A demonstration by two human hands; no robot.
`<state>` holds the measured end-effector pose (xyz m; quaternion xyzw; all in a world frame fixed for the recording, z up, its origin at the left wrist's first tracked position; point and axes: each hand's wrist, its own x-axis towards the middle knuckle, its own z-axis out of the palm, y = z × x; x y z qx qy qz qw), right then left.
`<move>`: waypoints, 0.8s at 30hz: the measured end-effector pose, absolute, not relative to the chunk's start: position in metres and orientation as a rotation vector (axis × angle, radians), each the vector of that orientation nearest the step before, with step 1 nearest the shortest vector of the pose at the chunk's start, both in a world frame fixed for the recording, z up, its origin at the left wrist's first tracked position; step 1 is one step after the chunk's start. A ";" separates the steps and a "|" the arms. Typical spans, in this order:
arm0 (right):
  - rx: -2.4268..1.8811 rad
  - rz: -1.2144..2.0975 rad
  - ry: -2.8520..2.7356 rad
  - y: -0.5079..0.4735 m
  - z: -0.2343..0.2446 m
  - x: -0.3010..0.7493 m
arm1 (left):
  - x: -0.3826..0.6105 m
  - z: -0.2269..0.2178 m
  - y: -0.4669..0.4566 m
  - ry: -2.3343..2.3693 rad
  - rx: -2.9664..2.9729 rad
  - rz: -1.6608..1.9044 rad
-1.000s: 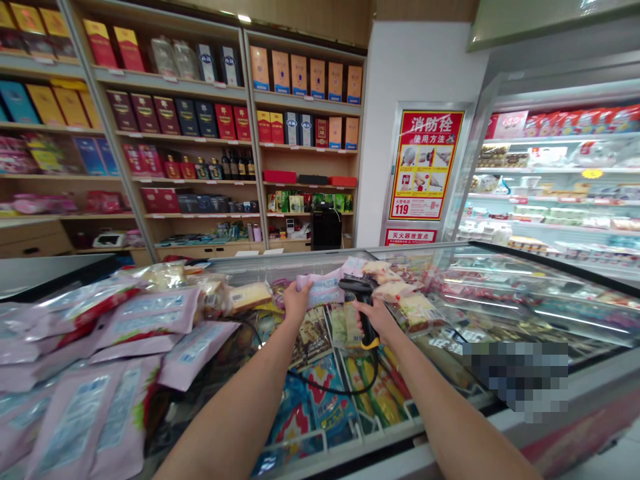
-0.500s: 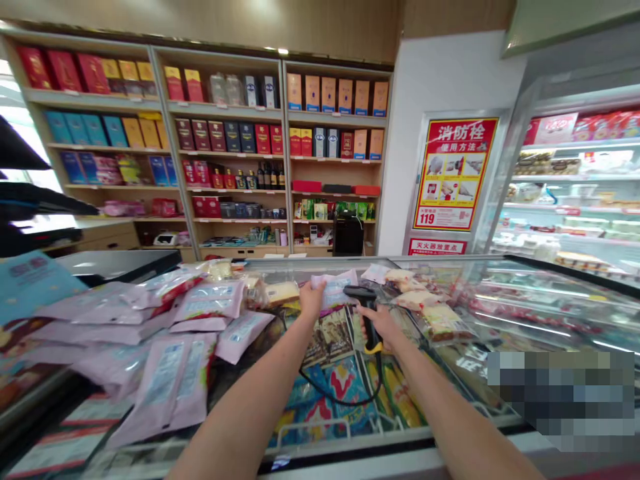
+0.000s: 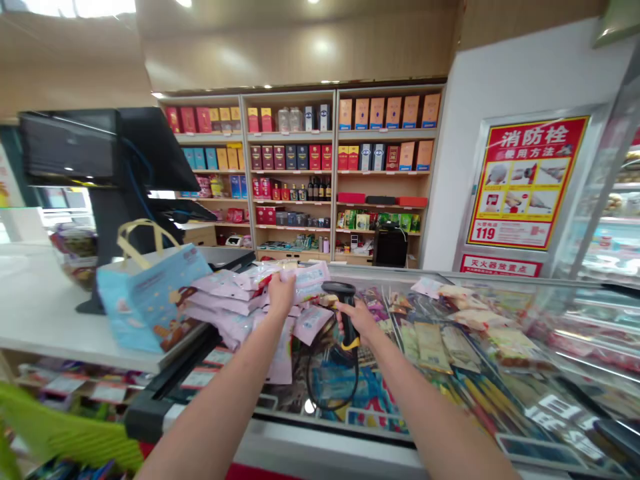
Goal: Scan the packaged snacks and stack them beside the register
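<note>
Glass-topped surface [image 3: 325, 443] below, gripping a pink packet [image 3: 310, 275] in the left hand [image 3: 281, 293] at frame centre and clasping a black scanner [image 3: 339, 289] in the right hand [image 3: 360, 320] beside it.

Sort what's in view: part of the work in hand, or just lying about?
In hand: left hand holding a pink packet; right hand gripping the barcode scanner; pile of pink packets beside them.
Lying about: blue bag, monitor, shelved boxes, red poster, snack packs to the right.

The pale pink packet [image 3: 310, 274] was held up flat, seemingly label upward; the black, yellow-trimmed corded scanner [image 3: 339, 289] stood nearly upright just beside it.
</note>
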<state>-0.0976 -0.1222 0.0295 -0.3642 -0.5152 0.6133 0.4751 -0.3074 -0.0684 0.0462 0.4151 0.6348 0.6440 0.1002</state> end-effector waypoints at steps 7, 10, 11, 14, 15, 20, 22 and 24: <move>-0.852 1.568 -1.329 -0.134 0.032 -0.155 | -0.354 0.053 -0.121 2.131 1.442 2.035; -0.853 1.580 -1.365 -0.137 0.030 -0.161 | -0.350 0.053 -0.133 2.242 1.684 2.031; -0.857 1.577 -1.371 -0.137 0.030 -0.161 | -0.346 0.053 -0.135 2.272 1.756 1.994; -0.891 1.557 -1.350 -0.135 0.028 -0.154 | -0.331 0.053 -0.135 2.323 1.921 1.865; -0.900 1.550 -1.335 -0.134 0.027 -0.150 | -0.325 0.053 -0.134 2.329 1.960 1.833; -0.937 1.511 -1.269 -0.126 0.020 -0.115 | -0.289 0.051 -0.123 2.292 2.077 1.757; -0.972 1.476 -1.233 -0.123 0.017 -0.095 | -0.271 0.049 -0.116 2.237 2.134 1.726; -1.012 1.437 -1.188 -0.120 0.014 -0.072 | -0.249 0.045 -0.109 2.170 2.192 1.678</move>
